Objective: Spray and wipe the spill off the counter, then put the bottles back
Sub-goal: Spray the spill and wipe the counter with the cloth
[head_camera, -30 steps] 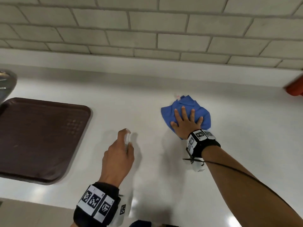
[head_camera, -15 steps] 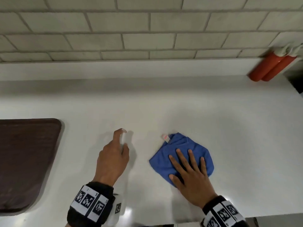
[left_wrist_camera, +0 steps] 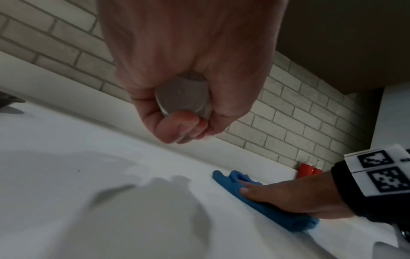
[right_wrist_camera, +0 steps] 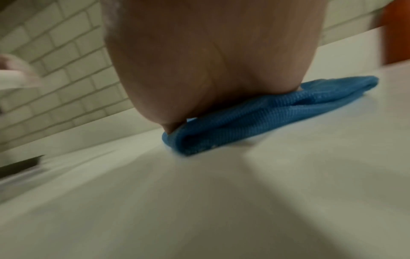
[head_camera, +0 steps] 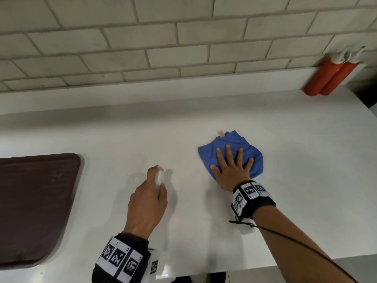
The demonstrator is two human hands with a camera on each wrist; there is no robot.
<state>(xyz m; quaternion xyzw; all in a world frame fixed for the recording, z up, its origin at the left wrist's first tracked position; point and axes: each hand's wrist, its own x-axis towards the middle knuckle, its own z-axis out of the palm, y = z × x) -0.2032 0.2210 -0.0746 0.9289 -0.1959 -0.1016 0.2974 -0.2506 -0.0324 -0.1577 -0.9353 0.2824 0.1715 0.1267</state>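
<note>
Your right hand [head_camera: 231, 170] has pushed the blue cloth [head_camera: 234, 146] back out across the counter [head_camera: 306, 160]: 0.5 s ago it lay close to the front edge, 1 s ago it was farther back, and now it sits mid-counter again, off toward the wall side. That reads as back-and-forth wipe strokes, so you're in the wiping step, not done w/ it. The hand is flat, fingers straight and spread, palm pressing the cloth down; the right wrist view shows the heel of the palm bearing on the folded fabric [right_wrist_camera: 255, 119].

Your left hand [head_camera: 146, 203] hasn't really shifted over the last 1 s. It's curled round the clear spray bottle [head_camera: 159, 178], held above the counter to the left of the cloth, w/ 1 finger up over the top; the left wrist view shows the bottle's round base [left_wrist_camera: 183, 96] ringed by your fingers.

No spill shows in any view, but the surface is white & the frames are blurry, so I can't tell if it's gone. The 2 red bottles [head_camera: 330, 78] stand at the back right by the wall, well apart from the cloth. A brown tray [head_camera: 36, 205] lies at the left. Likely still to do: finish the strokes, then return the spray bottle.
</note>
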